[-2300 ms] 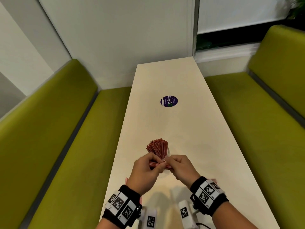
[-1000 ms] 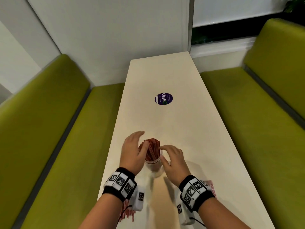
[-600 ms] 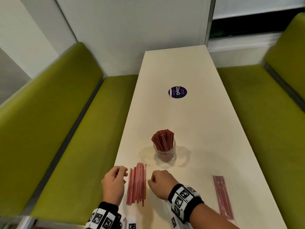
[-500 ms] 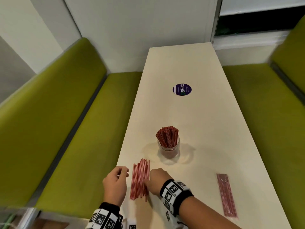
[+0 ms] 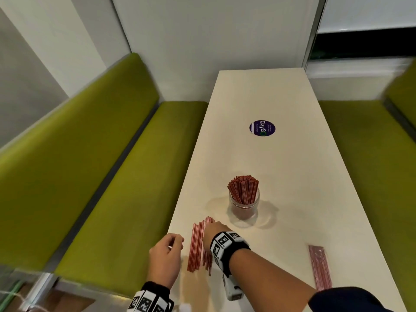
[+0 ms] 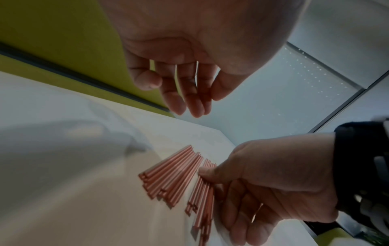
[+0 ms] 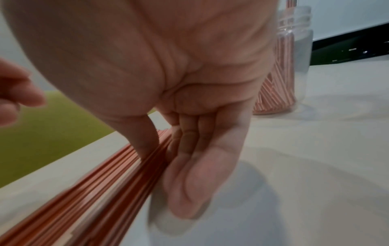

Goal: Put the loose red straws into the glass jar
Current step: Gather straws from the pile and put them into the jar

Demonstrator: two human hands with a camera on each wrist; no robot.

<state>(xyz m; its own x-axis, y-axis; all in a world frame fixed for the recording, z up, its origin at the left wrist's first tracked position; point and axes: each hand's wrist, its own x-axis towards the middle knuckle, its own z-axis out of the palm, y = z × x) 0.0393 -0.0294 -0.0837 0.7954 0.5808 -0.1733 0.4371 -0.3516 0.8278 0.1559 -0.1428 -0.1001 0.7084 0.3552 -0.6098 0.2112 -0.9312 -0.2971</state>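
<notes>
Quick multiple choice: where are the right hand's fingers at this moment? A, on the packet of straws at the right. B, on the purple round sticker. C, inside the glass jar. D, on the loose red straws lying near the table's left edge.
D: the right hand pinches part of the loose red straws, short of the glass jar.

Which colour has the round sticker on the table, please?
The round sticker is dark purple with white lettering. The head view shows it best.

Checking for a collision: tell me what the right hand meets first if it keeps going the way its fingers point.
Probably only the loose straws that the right hand already grips; past them lies bare table. Depth is unclear.
</notes>
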